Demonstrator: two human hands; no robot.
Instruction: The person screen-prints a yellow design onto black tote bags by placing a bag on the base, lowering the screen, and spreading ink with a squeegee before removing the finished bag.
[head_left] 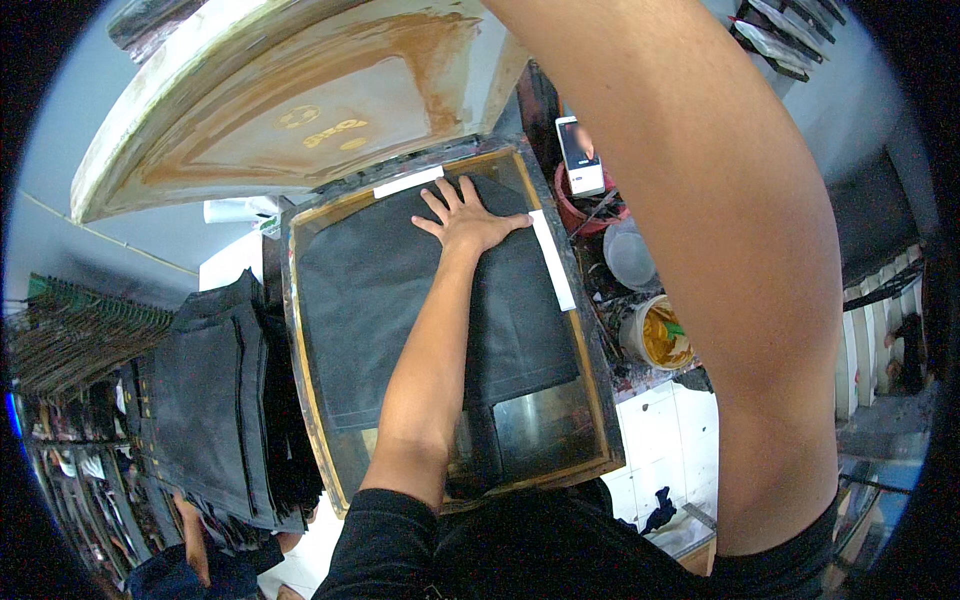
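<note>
My left hand [462,222] lies open on a black fabric piece [370,290], its fingers spread near the far edge. The flat fabric covers most of a wood-edged printing board [598,420]; glossy bare surface shows at the near end. White strips border the fabric at the far side [408,182] and the right side [553,260]. Tilted up behind the board is a screen-printing frame [150,140], its mesh stained brown with a small yellowish design. My right arm [745,260] reaches up across the right side, and its hand is outside the picture.
Right of the board are a phone [581,157], a reddish container [573,216], a translucent tub [629,254] and a tub of orange-brown ink [660,335]. A stack of black fabric pieces [205,400] stands left. Another person's arm [193,537] shows at lower left.
</note>
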